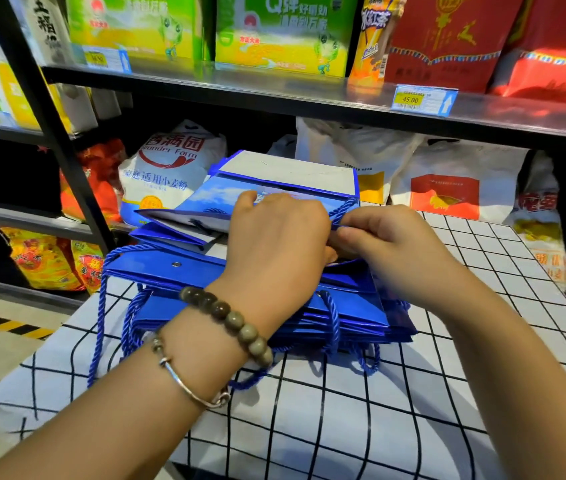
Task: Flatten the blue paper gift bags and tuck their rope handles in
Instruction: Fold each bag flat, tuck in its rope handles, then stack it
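A stack of several flattened blue paper gift bags lies on the checked tablecloth, with blue rope handles hanging loose off its left and front edges. On top lies another blue bag, its mouth part open and its white inside showing. My left hand grips the mouth edge of this top bag, fingers curled over it. My right hand pinches a blue rope handle at the bag's right corner.
Black metal shelving stands right behind the table, with flour sacks and white food bags on the lower shelf close behind the stack. Green boxes and red packets fill the upper shelf. The floor at left has a yellow-black hazard stripe.
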`<state>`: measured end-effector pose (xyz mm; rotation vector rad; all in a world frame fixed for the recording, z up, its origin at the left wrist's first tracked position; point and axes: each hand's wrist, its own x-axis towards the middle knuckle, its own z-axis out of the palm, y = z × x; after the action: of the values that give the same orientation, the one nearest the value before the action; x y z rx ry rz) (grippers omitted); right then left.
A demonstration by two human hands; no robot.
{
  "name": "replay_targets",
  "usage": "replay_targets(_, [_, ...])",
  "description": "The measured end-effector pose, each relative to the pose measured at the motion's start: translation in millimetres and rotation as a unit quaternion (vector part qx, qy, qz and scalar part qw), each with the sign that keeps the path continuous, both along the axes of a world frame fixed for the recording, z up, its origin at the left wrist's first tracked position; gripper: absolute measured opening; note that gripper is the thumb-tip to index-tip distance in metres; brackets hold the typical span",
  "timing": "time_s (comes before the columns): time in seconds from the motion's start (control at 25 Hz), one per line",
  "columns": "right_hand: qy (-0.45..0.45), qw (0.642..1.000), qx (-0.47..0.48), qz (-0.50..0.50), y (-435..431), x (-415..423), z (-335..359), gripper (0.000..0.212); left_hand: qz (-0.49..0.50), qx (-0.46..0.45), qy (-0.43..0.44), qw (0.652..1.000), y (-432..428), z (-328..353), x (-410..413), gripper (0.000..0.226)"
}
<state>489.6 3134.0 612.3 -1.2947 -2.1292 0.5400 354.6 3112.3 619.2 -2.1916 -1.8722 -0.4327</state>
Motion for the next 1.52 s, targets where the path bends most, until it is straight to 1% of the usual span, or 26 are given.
replay_targets(0.08, [0.019,1.000,0.008,-0.013,-1,-1,-3,0.032,-0.024,-0.008,-0.009,1.000,1,-6,1,0.020])
replay_targets(0.16, [0.029,0.999,0.021,-0.024,-2,-1,-4,0.031,-0.048,-0.016,-0.014,0.999,3,-9,-1,0.028])
replay_targets(0.2, [0.032,0.999,0.026,-0.023,-3,-1,-4,0.027,-0.059,-0.025,-0.017,0.998,4,-9,-2,0.030])
replay_targets(0.28, [0.041,0.998,0.027,-0.025,-2,0,-6,0.020,-0.075,-0.045,-0.021,0.996,3,-7,-3,0.027])
replay_targets(0.44, [0.043,0.998,0.025,-0.033,1,1,-15,0.018,-0.107,-0.088,-0.016,0.990,4,-5,-8,0.022])
replay_targets(0.52, [0.048,0.998,0.030,-0.042,0,2,-16,0.018,-0.133,-0.108,-0.047,0.984,3,-3,-13,0.026])
replay_targets(0.6, [0.018,0.999,0.024,-0.042,1,3,-15,0.019,-0.139,-0.099,-0.065,0.983,1,-3,-15,0.029])
replay_targets(0.64, [0.000,0.999,0.013,-0.037,1,2,-15,0.020,-0.140,-0.079,-0.066,0.985,1,-5,-16,0.026])
replay_targets(0.68, [0.005,0.999,-0.011,-0.031,0,2,-14,0.021,-0.146,-0.062,-0.069,0.985,1,-7,-17,0.022])
replay_targets(0.8, [0.086,0.990,-0.106,-0.032,0,-2,-6,0.035,-0.189,-0.045,-0.082,0.977,0,-12,-23,0.022])
replay_targets(0.88, [0.121,0.981,-0.148,-0.042,3,-7,-2,0.030,-0.191,-0.046,-0.097,0.976,-1,-12,-25,0.022])
replay_targets(0.96, [0.149,0.974,-0.158,-0.064,8,-10,0,0.022,-0.180,-0.044,-0.112,0.976,-4,-10,-25,0.019])
replay_targets(1.0, [0.157,0.972,-0.158,-0.076,9,-11,0,0.024,-0.174,-0.047,-0.119,0.976,-5,-9,-25,0.020])
replay_targets(1.12, [0.199,0.958,-0.182,-0.102,11,-11,-2,0.027,-0.161,-0.077,-0.172,0.969,-7,-8,-30,0.034])
replay_targets(1.16, [0.212,0.953,-0.187,-0.108,11,-11,-2,0.027,-0.160,-0.082,-0.165,0.970,-8,-8,-32,0.036])
replay_targets(1.2, [0.221,0.951,-0.184,-0.112,10,-12,-2,0.028,-0.154,-0.082,-0.124,0.977,-7,-7,-32,0.036])
replay_targets(1.28, [0.220,0.956,-0.158,-0.114,8,-12,-3,0.027,-0.139,-0.051,0.022,0.989,-4,-3,-29,0.040])
replay_targets(1.32, [0.199,0.963,-0.136,-0.116,8,-11,-3,0.026,-0.143,-0.028,0.099,0.984,-4,2,-25,0.040])
replay_targets(1.36, [0.160,0.974,-0.107,-0.121,7,-9,-4,0.025,-0.157,-0.011,0.167,0.973,-3,6,-21,0.038])
replay_targets(1.44, [0.066,0.987,-0.030,-0.143,3,-2,-4,0.021,-0.209,0.002,0.274,0.939,-3,14,-17,0.027])
replay_targets(1.48, [0.038,0.986,0.018,-0.163,1,2,-4,0.019,-0.228,0.008,0.311,0.923,-3,18,-16,0.020])
replay_targets(1.52, [0.033,0.980,0.067,-0.186,-4,5,-2,0.018,-0.233,0.014,0.327,0.916,-1,21,-16,0.014])
